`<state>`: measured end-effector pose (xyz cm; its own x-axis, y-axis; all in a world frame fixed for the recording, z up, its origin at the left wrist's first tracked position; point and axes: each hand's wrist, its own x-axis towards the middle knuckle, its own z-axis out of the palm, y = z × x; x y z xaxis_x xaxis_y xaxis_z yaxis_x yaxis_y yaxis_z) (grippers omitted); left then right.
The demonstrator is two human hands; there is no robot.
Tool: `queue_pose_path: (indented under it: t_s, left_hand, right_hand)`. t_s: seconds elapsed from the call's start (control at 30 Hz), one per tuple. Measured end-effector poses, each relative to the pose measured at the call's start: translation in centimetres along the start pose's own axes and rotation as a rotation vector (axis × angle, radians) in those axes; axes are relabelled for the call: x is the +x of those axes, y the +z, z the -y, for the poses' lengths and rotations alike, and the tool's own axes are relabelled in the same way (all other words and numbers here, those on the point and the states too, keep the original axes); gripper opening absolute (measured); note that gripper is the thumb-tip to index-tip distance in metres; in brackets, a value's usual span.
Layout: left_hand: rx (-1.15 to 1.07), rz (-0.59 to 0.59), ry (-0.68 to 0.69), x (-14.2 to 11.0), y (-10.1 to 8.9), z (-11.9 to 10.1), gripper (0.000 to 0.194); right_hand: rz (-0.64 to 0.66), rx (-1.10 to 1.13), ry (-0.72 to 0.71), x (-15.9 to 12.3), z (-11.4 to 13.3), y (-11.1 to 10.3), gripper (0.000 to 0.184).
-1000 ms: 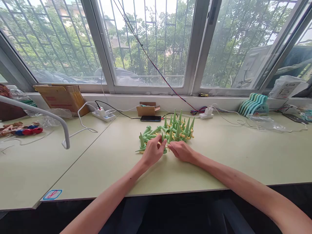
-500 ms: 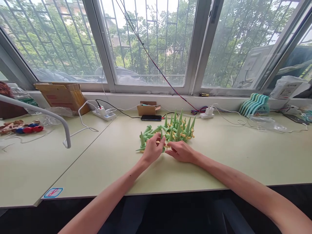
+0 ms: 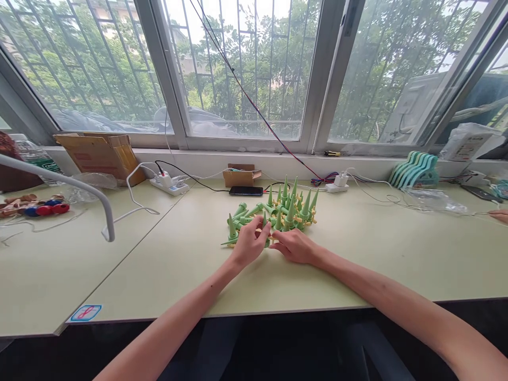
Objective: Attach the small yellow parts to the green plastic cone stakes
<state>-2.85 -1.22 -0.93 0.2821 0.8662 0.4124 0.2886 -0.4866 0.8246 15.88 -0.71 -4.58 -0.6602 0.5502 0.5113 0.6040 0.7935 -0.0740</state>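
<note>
Head view: left hand (image 3: pixel 247 244) grasps one green spike (image 3: pixel 264 218) beyond the table's (image 3: pixel 273 288) near edge; right hand (image 3: pixel 296 247) curled beside it, hold indeterminable.

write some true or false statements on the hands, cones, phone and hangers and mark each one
1. The left hand holds a cone. True.
2. The phone lies nearer the person than the pile of cones. False: it lies beyond the pile.
3. The hangers are left of the pile. False: they are to its right.
4. Another person's hand shows at the right edge. True.
5. Every cone is upright. False: some lie on their sides.
</note>
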Motion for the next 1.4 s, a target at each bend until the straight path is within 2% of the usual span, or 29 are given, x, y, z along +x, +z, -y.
queue_pose_path:
  t_s: [0.5, 1.07, 1.23, 1.4]
  left_hand:
    - [0.203, 0.071, 0.12, -0.39, 0.07, 0.1, 0.03]
    - [0.28, 0.134, 0.18, -0.54, -0.1, 0.1, 0.027]
    - [0.318, 0.134, 0.208, -0.59, -0.1, -0.03, 0.028]
    - [0.351, 0.102, 0.208, -0.56, 0.1, 0.13, 0.023]
  right_hand:
    - [0.039, 0.045, -0.013, 0.24, -0.02, -0.22, 0.021]
    - [0.044, 0.095, -0.028, 0.13, -0.44, 0.07, 0.022]
    - [0.053, 0.114, -0.044, 0.12, -0.57, 0.11, 0.022]
    - [0.046, 0.102, 0.003, 0.06, -0.66, 0.22, 0.023]
